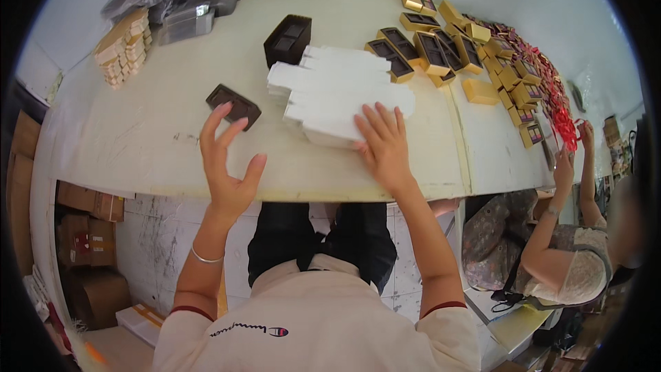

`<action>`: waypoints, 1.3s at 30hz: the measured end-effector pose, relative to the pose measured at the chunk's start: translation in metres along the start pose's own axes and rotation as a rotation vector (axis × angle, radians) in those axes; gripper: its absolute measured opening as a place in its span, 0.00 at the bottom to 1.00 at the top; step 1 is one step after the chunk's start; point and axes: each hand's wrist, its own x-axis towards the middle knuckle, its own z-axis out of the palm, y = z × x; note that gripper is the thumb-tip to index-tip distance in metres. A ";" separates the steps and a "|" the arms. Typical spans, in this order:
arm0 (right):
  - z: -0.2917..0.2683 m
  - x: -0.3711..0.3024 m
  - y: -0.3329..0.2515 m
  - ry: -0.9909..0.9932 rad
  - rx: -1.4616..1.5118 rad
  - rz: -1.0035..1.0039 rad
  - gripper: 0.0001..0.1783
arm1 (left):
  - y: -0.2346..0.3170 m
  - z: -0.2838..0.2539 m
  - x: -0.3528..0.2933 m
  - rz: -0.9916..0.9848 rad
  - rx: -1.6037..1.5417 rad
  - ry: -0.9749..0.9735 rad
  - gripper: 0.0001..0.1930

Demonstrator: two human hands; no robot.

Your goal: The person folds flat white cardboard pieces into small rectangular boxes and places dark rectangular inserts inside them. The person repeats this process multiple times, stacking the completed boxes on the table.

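Observation:
My left hand [229, 165] is spread open over the table, thumb apart from the fingers. Its fingertips overlap the near side of a small dark brown plastic tray insert [242, 111]; whether they touch it I cannot tell. My right hand [384, 148] lies with its fingers stretched out on the near right part of a stack of white flat card blanks [337, 86] with notched edges. Just behind that stack stands a dark block of nested tray inserts [289, 38].
Gold boxes [432, 52] with dark inserts crowd the right back, beside a pile of small red pieces [527, 52]. At back left are stacked cream card pieces [124, 48] and dark plastic-wrapped trays [189, 14]. A co-worker [564, 255] handles red ribbon [566, 131] at right.

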 end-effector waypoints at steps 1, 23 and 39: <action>-0.001 -0.002 0.002 0.033 0.018 0.001 0.25 | 0.027 -0.014 0.011 0.050 -0.107 0.019 0.26; 0.004 0.006 -0.008 0.091 0.055 -0.180 0.24 | 0.129 -0.053 0.015 0.226 -1.565 -0.842 0.23; 0.075 0.083 0.039 0.112 0.093 -0.032 0.21 | 0.061 0.066 -0.025 -0.656 -1.129 -0.547 0.13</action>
